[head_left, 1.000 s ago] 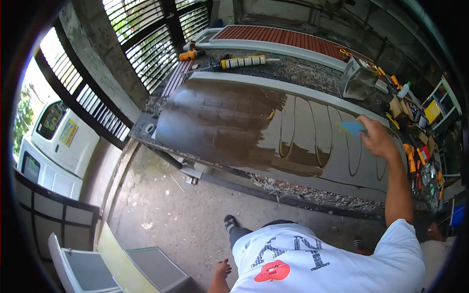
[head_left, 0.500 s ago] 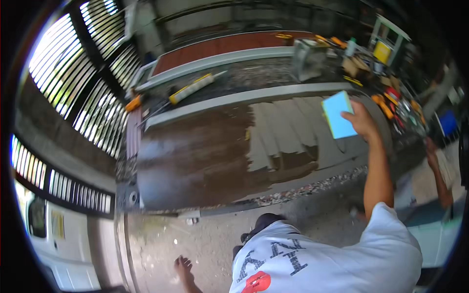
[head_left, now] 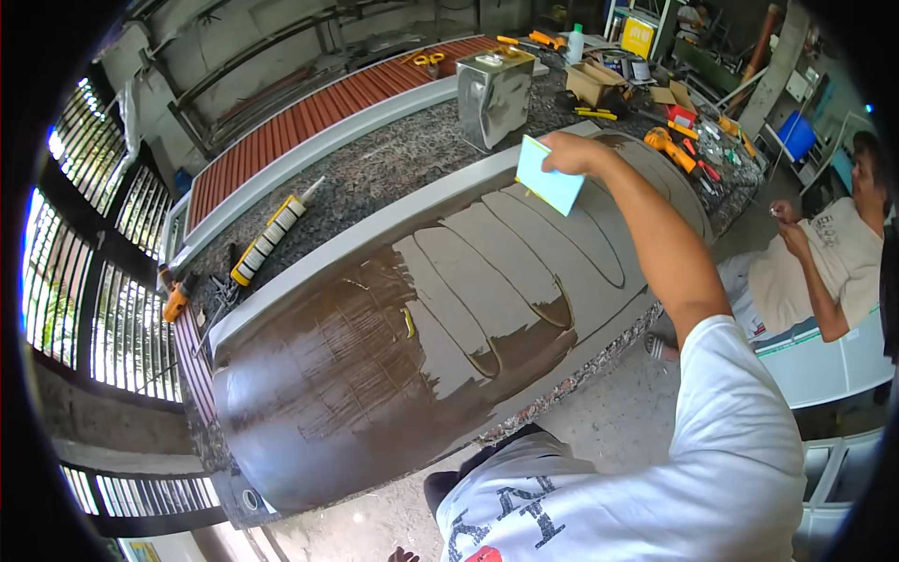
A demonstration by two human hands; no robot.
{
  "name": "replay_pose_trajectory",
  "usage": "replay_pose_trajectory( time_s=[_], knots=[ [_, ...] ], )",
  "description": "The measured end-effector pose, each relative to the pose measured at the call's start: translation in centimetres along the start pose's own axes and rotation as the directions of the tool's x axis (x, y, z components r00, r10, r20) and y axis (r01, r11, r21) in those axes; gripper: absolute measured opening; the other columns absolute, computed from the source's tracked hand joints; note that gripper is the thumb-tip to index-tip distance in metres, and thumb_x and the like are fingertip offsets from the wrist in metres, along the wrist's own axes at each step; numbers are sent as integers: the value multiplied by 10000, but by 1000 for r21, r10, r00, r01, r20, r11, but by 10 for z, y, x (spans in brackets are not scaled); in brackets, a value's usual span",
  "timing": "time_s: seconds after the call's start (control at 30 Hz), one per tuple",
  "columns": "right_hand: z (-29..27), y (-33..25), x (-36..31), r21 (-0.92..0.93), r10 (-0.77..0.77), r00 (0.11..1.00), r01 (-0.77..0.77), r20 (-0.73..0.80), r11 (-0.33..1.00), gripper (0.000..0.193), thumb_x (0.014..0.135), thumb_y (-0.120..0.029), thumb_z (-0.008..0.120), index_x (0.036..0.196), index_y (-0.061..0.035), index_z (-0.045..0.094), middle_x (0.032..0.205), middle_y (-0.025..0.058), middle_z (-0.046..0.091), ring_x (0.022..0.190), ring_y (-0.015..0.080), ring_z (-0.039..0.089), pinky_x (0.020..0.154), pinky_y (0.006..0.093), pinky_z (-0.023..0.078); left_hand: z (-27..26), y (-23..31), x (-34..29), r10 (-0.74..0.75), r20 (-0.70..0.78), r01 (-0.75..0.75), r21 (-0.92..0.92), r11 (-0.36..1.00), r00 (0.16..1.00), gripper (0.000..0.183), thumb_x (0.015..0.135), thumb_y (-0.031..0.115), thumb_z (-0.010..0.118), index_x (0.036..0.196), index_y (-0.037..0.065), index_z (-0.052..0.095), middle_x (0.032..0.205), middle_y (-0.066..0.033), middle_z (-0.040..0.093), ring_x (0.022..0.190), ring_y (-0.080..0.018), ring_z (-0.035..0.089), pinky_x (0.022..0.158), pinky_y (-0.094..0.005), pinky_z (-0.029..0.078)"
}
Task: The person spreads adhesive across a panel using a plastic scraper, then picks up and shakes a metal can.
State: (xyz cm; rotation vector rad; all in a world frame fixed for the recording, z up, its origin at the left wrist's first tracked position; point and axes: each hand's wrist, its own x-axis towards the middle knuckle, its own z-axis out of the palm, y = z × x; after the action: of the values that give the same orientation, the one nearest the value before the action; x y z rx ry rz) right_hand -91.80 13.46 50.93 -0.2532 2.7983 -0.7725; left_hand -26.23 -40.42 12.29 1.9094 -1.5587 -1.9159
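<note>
A flat light-blue square pad (head_left: 551, 178) with a yellow edge is in my right hand (head_left: 573, 155), thumb on its face. The hand is above the far side of a long panel (head_left: 272, 440). Smooth grey paste (head_left: 487, 272) coats the panel's middle and right, with curved ridges running through it. The left part is bare, shiny brown and scratched. A small yellow piece (head_left: 409, 323) lies at the paste's left border. My left hand (head_left: 403, 555) shows only its fingertips at the lower edge, apart and holding nothing.
Behind the panel are a sealant tube (head_left: 276, 234), a dented metal can (head_left: 493, 98) and a red-brown ribbed panel (head_left: 309, 122). An orange drill (head_left: 176, 298) lies far left. Orange tools (head_left: 670, 148) clutter the right end. A seated person (head_left: 815, 248) is at the right.
The view has turned and sharpened. My right hand, still holding the blue pad, now appears farther left, nearer the metal can. My left hand has dropped almost out of the picture.
</note>
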Motion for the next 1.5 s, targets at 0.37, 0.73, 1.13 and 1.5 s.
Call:
replay_pose_trajectory(
  time_s=[0.37, 0.73, 1.13, 1.5],
  knots=[
    [62, -25, 54, -319, 149, 988, -156, -46, 935, 244, 744, -27, 542, 969, 22, 625, 879, 181, 687, 730, 333, 622, 695, 408, 517, -6, -21, 10, -212, 29, 205, 159, 966, 977, 397, 899, 377, 658, 1126, 62, 570, 951, -103, 595, 835, -229, 595, 710, -352, 500],
    [210, -199, 21, -398, -18, 999, 27, 27, 917, 241, 755, -20, 541, 981, -28, 623, 880, 200, 690, 735, 394, 643, 650, 468, 513, -49, -25, 32, -335, 107, 307, 214, 927, 936, 318, 917, 342, 564, 1110, 90, 558, 915, -131, 607, 751, -258, 610, 635, -371, 488],
    [343, -352, -44, -369, -399, 896, 443, 195, 817, 172, 790, -58, 585, 950, 1, 610, 826, 215, 688, 673, 392, 672, 608, 458, 539, -64, -11, 69, -316, 237, 270, 205, 941, 919, 343, 919, 343, 568, 1109, 57, 559, 934, -137, 626, 775, -259, 631, 658, -369, 508],
    [133, -221, -75, -66, -127, 989, 132, 82, 989, 266, 852, -57, 574, 1116, -31, 579, 961, 117, 691, 766, 232, 639, 677, 367, 515, -92, 141, 10, -224, 726, 18, 281, 960, 651, 245, 905, 144, 566, 1088, -7, 629, 897, -141, 681, 764, -238, 668, 674, -319, 547]
  ],
)
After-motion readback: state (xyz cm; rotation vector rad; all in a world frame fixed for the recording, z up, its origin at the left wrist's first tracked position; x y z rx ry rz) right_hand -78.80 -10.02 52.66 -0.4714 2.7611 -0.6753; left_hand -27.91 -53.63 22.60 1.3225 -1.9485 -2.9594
